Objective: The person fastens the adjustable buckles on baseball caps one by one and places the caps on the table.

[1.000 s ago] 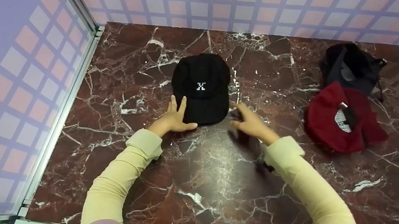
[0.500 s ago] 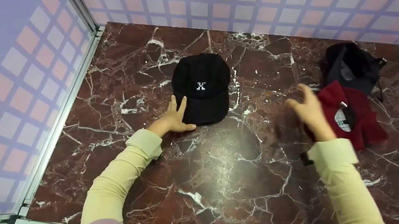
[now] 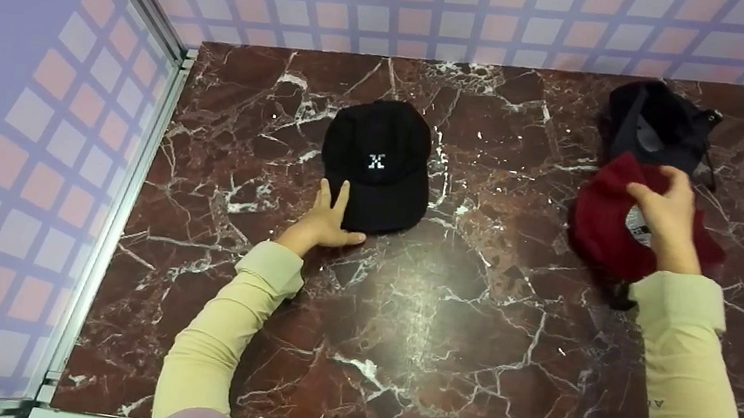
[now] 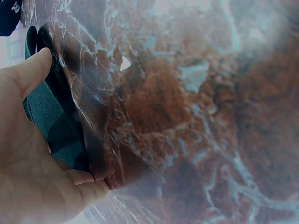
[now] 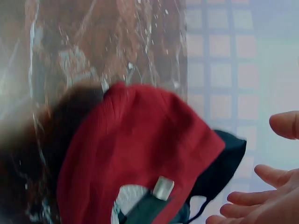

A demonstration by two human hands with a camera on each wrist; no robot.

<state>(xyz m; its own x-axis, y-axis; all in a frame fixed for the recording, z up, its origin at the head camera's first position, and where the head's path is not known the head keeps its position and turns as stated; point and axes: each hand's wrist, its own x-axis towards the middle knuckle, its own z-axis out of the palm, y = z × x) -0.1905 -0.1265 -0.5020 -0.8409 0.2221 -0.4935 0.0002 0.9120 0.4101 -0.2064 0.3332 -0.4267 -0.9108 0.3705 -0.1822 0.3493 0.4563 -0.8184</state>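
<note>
Checked walls (image 3: pixel 25 113) enclose our marbled table (image 3: pixel 348 368). Left of centre, our left hand (image 3: pixel 326 223), fingers spread, touches the black cap (image 3: pixel 381 173); light pressure should suffice. At right, our right hand (image 3: pixel 670 213), thumb and fingers apart, hangs above the red cap (image 3: pixel 598 217); we should pinch cleanly, sparing the dark cap (image 3: pixel 628 133) beyond, far right.

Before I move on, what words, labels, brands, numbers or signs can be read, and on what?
"X", probably: white mark on the black cap, blurred.
Label inside the red cap: too small to read.
Small mark on the right sleeve: too small to read.
Light mark on dark cloth, left wrist view: unclear.
</note>
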